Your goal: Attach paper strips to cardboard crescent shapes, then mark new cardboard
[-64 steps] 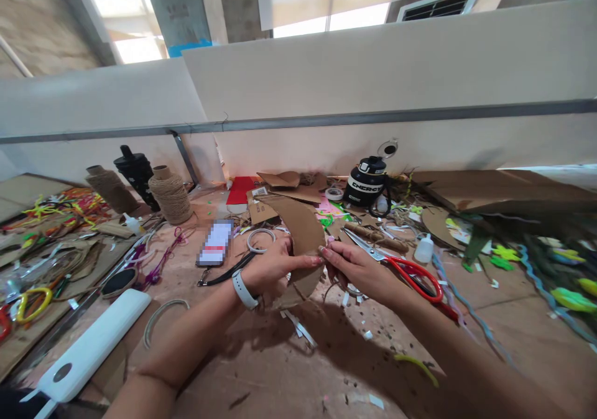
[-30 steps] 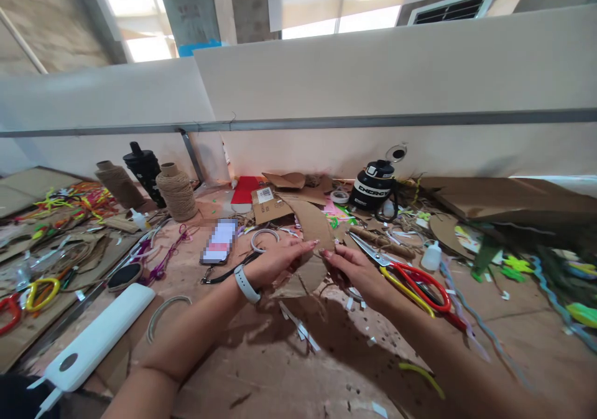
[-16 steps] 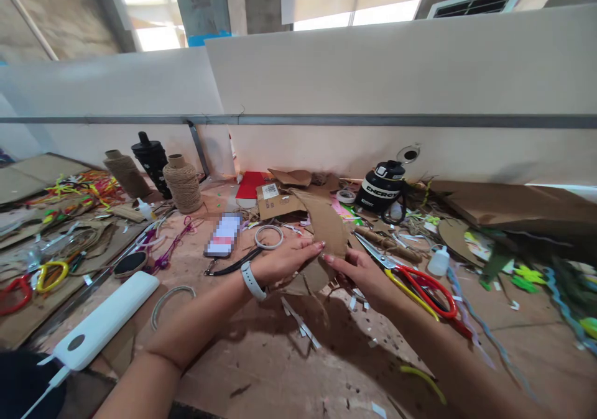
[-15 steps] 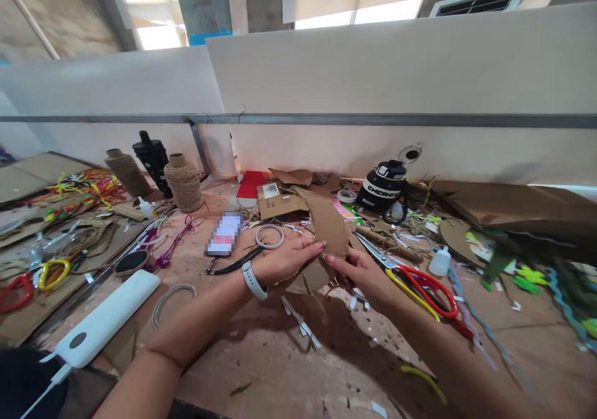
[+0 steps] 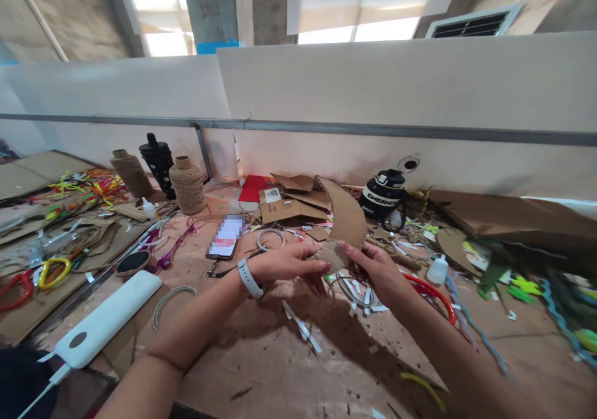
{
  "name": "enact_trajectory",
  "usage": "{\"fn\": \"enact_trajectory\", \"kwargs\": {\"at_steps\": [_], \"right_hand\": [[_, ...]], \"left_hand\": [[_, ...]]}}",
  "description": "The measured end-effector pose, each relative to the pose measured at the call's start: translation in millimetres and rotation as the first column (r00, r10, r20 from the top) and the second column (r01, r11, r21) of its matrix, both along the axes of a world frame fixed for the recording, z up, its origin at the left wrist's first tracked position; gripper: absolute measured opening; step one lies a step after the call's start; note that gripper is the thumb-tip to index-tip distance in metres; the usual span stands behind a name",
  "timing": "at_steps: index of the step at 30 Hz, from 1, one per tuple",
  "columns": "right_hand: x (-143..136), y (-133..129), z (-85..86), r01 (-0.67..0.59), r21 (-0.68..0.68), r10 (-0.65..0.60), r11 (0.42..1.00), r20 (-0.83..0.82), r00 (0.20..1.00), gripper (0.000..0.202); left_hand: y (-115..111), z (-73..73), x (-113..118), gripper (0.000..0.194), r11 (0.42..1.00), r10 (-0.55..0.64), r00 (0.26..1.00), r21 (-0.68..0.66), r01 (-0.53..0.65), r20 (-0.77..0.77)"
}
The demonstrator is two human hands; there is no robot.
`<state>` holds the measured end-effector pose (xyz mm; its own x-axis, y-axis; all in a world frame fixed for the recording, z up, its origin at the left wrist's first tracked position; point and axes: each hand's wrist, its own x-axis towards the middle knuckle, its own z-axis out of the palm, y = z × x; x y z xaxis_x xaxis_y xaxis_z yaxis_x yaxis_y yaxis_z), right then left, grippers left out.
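Note:
A curved, crescent-shaped piece of cardboard (image 5: 346, 215) stands tilted up above the table, its pointed tip away from me. My right hand (image 5: 375, 268) pinches its lower right edge between thumb and fingers. At its lower end, my left hand (image 5: 293, 263) is closed on the cardboard from the left, the fingertips partly hidden. A white watch is on the left wrist. Just under the hands lie a roll of tape (image 5: 354, 291) and thin white paper strips (image 5: 302, 327). Beside my right forearm, red-handled scissors (image 5: 433, 294) are partly covered.
A phone (image 5: 226, 235) and a ring of tape (image 5: 270, 239) lie left of the hands. Twine spools (image 5: 186, 186) stand at the back left, a black bottle (image 5: 383, 195) at the back right. Nearer are a white glue gun-like device (image 5: 107, 319) and a small glue bottle (image 5: 437, 270).
Both hands have shifted right with the cardboard, which now shows more of its crescent shape. The hands have moved apart, uncovering the tape roll below. The camera view has tilted slightly upward.

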<state>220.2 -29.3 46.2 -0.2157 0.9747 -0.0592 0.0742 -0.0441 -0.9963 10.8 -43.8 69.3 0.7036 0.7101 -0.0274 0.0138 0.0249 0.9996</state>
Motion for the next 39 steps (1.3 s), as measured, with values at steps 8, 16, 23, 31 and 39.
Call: {"fn": "enact_trajectory", "kwargs": {"at_steps": [8,16,23,31,39], "right_hand": [[-1,-4,0.7,-0.013,0.008,0.013,1.000,0.036,0.999,0.051],[6,-7,17.6,-0.081,-0.043,0.080,0.996,-0.005,0.997,0.061],[20,-20,64.7,-0.017,0.116,0.042,0.993,-0.217,0.975,0.052],[-14,-34,127.8,-0.224,0.363,0.209,0.904,0.080,0.975,0.043],[-37,-19,163.3,-0.005,0.664,-0.321,0.748,0.367,0.873,0.017]], "left_hand": [[4,-10.7,2,0.048,0.997,-0.044,0.999,-0.058,0.043,-0.002],[2,-1.8,-2,0.046,0.999,-0.006,0.999,-0.033,0.007,0.036],[7,9.1,-12,0.052,0.994,0.110,0.992,0.017,-0.109,-0.058],[6,10.6,-22,0.047,0.999,0.049,0.979,0.024,-0.046,-0.196],[-2,31.6,-36,0.069,0.973,0.137,0.967,0.212,-0.091,-0.216]]}}
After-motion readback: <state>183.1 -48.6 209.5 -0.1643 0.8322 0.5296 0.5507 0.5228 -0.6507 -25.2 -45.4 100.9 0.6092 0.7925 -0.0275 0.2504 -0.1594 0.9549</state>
